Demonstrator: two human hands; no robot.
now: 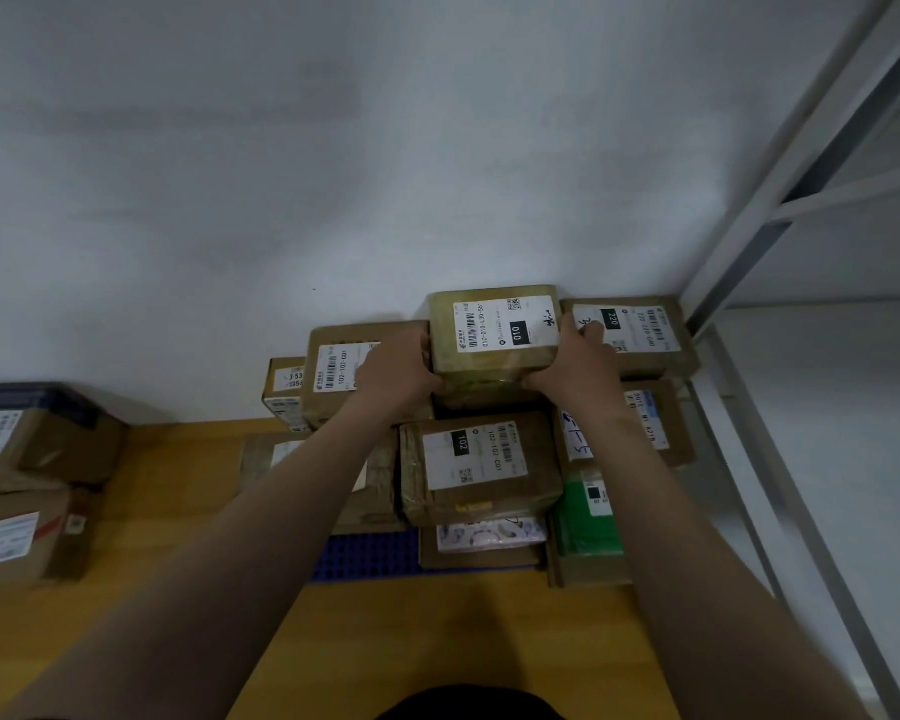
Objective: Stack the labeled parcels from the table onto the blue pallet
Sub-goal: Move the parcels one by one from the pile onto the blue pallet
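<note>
Both hands, left (396, 368) and right (575, 368), clamp the yellowish taped cardboard parcel labelled 010 (494, 330) atop brown parcels on the blue plastic pallet (367, 556).

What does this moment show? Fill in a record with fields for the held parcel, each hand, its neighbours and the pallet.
held parcel: parcel labelled 010, the uppermost one
left hand: grips its left end
right hand: grips its right end
right neighbour: parcel labelled 220
in front, lower: parcel labelled 102
blue pallet: partly visible below the parcels
set down yet: cannot tell
</note>
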